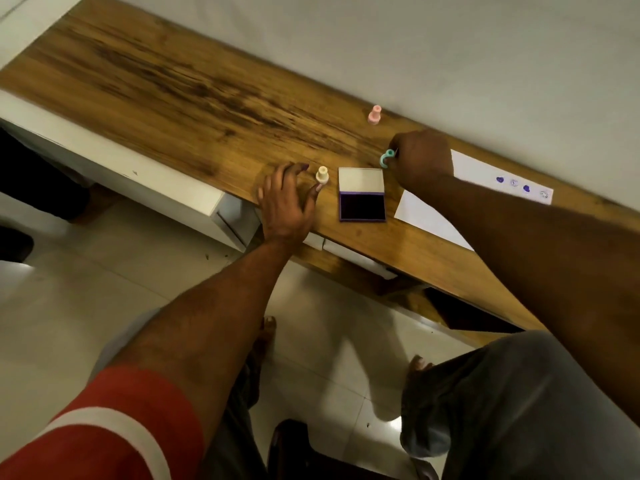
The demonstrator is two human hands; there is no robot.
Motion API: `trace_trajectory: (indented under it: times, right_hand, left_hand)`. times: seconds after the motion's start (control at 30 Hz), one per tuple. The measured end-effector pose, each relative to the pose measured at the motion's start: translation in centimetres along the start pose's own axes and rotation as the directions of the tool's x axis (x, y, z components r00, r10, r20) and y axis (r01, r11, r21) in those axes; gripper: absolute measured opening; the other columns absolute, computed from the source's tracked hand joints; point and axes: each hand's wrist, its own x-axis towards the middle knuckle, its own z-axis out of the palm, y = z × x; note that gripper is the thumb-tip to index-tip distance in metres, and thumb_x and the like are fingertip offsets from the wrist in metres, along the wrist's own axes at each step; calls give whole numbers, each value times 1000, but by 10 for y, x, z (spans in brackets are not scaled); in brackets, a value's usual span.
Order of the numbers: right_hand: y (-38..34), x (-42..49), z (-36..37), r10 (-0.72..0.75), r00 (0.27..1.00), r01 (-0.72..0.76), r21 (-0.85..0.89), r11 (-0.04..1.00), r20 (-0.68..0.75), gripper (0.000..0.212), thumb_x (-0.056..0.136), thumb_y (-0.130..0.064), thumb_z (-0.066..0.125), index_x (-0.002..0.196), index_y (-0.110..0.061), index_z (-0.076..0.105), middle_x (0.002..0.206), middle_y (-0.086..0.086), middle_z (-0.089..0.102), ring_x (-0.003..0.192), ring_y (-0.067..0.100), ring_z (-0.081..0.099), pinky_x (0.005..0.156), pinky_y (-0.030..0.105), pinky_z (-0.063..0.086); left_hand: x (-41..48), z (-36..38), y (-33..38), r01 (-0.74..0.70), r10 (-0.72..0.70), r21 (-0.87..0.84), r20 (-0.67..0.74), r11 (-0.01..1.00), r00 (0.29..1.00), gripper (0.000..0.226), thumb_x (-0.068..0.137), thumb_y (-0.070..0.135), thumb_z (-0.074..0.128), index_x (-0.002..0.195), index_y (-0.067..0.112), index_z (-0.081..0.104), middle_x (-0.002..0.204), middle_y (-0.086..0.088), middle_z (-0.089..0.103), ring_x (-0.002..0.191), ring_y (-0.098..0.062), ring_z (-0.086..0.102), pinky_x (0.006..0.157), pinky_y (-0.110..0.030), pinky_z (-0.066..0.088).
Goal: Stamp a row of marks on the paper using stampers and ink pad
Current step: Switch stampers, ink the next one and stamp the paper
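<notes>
On the tabletop (207, 109), the paper (485, 173) at three o'clock carries four purple marks, so more may follow. The right hand (420, 157) has its grip closed on a teal stamper (386, 158) beyond the open ink pad (362, 194); the left hand (285, 199) rests open beside a cream stamper (321, 175).

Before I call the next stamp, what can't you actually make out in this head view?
- Teal stamper: its stamping face, hidden by the right hand gripping it.
- Paper: its middle, covered by the right forearm; its near edge too.
- Marks: four show, two solid and two faint, too small to read.
- Cream stamper: whether the left hand grips it or only touches it.
</notes>
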Motion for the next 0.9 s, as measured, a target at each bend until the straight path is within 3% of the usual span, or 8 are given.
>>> trace_trajectory:
  times: [0.17, 0.33, 0.47, 0.67, 0.8, 0.9]
  right_hand:
    - [-21, -33, -7, -79, 997, 78, 208, 975, 0, 37, 95, -48, 67, 119, -21, 72, 113, 2, 75, 102, 23, 68, 83, 35, 54]
    - [-56, -58, -1, -211, 977, 202, 299, 932, -3, 35, 98, -49, 61, 118, -22, 72, 109, -1, 75, 95, 19, 67, 78, 30, 49]
    - [-70, -63, 8, -238, 971, 217, 361, 907, 13, 33, 98, -46, 61, 116, -21, 72, 106, -1, 74, 91, 17, 66, 79, 32, 54]
    - [-72, -63, 14, -236, 971, 211, 374, 903, 23, 39, 99, -52, 58, 121, -22, 68, 104, -2, 74, 90, 17, 66, 76, 36, 57]
    - [-72, -58, 20, -193, 981, 183, 244, 952, 16, 47, 101, -65, 41, 99, -24, 63, 83, -5, 62, 76, 17, 59, 64, 31, 43]
    - [-75, -54, 25, -213, 971, 184, 231, 956, 109, 57, 104, -63, 32, 84, -21, 65, 77, 0, 62, 77, 21, 63, 66, 33, 45]
  left_hand:
    - [-6, -9, 10, -71, 56, 161, 93, 984, 994, 36, 100, 53, 59, 125, 29, 68, 120, 2, 64, 122, -26, 52, 102, -44, 31]
    - [-17, -4, 17, -109, 75, 148, 219, 983, 973, 51, 92, 58, 66, 136, 32, 65, 122, 8, 65, 124, -22, 47, 100, -42, 29]
    - [-16, -2, 11, -97, 71, 132, 190, 987, 979, 43, 92, 44, 68, 132, 28, 67, 127, 5, 67, 127, -23, 46, 102, -41, 27]
    - [-12, -5, 6, -63, 49, 99, 137, 993, 989, 38, 89, 41, 73, 125, 31, 69, 119, 9, 68, 125, -21, 48, 98, -34, 22]
    - [-14, -2, 7, -36, 25, 93, 111, 995, 993, 38, 87, 39, 75, 124, 31, 70, 120, 8, 69, 124, -21, 49, 95, -33, 21]
    - [-16, -1, 5, -10, 2, 72, 109, 997, 994, 35, 87, 36, 76, 121, 31, 71, 122, 8, 69, 126, -21, 48, 98, -34, 20]
